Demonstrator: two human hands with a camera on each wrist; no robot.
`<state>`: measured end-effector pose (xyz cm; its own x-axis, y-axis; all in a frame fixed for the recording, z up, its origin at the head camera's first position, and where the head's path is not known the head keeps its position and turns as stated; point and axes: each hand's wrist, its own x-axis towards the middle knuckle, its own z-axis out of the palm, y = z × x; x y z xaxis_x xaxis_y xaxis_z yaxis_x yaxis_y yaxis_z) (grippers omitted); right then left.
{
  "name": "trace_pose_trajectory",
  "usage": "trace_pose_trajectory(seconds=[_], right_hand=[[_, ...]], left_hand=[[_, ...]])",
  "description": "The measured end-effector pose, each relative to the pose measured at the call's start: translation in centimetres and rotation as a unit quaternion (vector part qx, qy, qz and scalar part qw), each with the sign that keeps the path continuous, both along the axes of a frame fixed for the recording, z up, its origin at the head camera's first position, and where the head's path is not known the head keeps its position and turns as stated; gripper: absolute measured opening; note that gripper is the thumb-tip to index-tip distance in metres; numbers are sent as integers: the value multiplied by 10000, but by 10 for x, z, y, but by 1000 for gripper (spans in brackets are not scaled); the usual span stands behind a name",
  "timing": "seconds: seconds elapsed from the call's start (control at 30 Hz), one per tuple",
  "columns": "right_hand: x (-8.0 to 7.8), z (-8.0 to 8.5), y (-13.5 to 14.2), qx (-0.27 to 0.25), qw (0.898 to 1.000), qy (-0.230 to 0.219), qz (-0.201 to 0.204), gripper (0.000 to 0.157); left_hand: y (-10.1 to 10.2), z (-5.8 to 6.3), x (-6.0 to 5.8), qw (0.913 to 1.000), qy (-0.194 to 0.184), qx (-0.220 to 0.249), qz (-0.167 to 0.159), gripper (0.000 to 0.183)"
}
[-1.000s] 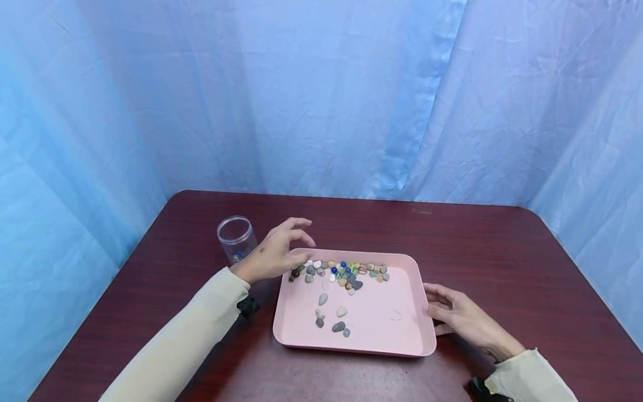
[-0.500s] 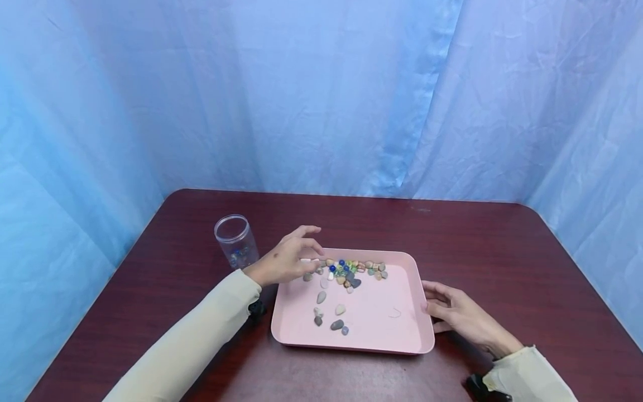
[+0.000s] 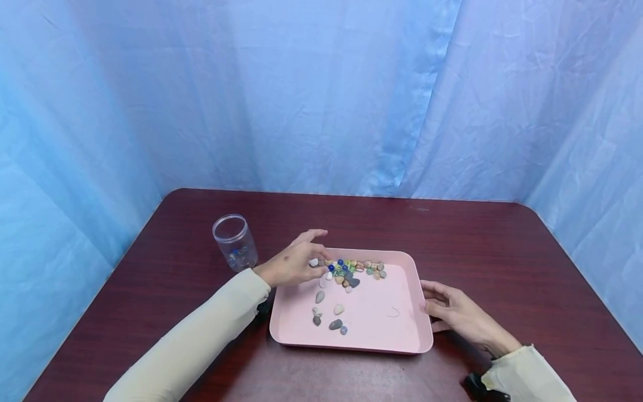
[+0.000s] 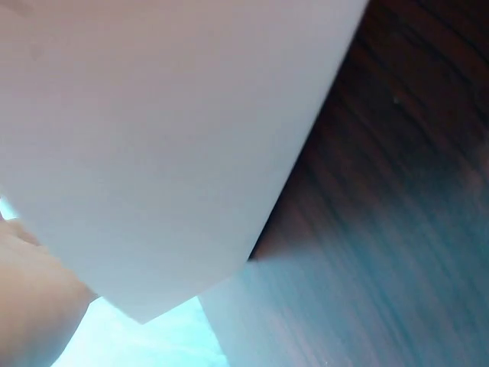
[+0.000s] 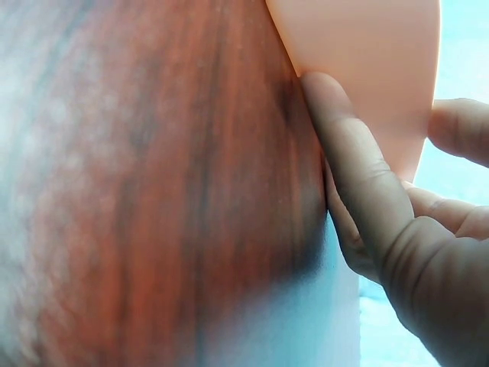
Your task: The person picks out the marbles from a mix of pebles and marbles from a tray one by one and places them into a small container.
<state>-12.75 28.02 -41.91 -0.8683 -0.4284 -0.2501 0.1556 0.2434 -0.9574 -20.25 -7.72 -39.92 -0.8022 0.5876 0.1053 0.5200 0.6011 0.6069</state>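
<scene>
My left hand reaches over the back left corner of the pink tray, thumb and fingers spread apart. Its fingertips are close to blue marbles and a white pebble along the tray's back wall. In the left wrist view, the tray's outer wall fills much of the picture and hides most of that hand. At the tray's right side, my right hand holds the edge. The right wrist view has one finger low along the outer wall and another fingertip at the rim.
A clear jar with several marbles stands left of the tray. Grey and pale pebbles lie scattered in the tray's left half, and a thin curved strand lies further right. Blue curtains hang behind the dark red table.
My left hand has moved right, further over the tray towards the blue marbles, and more of the jar shows. My right hand stays at the tray's right edge.
</scene>
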Motion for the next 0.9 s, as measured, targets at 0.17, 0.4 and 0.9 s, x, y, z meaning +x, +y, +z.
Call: trace_pose_trajectory(seconds=[0.17,0.4,0.9], right_hand=[[0,0,0,9,10000,3,-1,67],[0,0,0,34,10000,-18,-6,67],[1,1,0,4,10000,-15,36,67]], left_hand=[[2,-2,-1,9999,-8,-122,-20,18],[3,-4,-4,9990,347,-210,-164,17],[8,-11,-11,9978,337,-547,-135,18]])
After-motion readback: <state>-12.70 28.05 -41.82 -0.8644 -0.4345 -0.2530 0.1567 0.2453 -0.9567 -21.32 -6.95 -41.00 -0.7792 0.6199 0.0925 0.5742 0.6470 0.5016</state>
